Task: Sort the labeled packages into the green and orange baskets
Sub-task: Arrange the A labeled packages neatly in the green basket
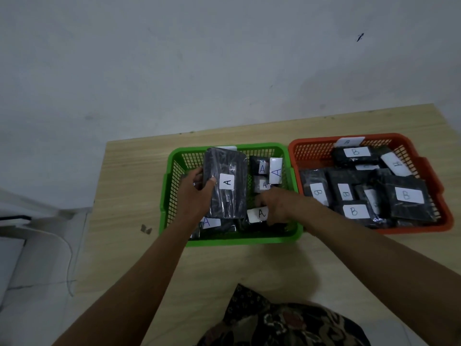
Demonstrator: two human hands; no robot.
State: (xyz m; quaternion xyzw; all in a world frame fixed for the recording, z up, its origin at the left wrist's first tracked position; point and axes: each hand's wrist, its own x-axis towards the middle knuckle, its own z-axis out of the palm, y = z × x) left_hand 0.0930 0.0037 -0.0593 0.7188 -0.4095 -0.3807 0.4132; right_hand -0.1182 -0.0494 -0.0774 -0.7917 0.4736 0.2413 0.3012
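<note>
I judge this the placing step: my left hand (197, 193) grips a large black package (225, 182) marked A, over the green basket (239, 239). My right hand (277, 206) reaches among the A packages near the basket's right side; I cannot tell whether it grips one. B packages fill the orange basket (311, 142) to the right. Next: lower and release.

bare forearms; dark floral-patterned garment (287, 323) below.
</note>
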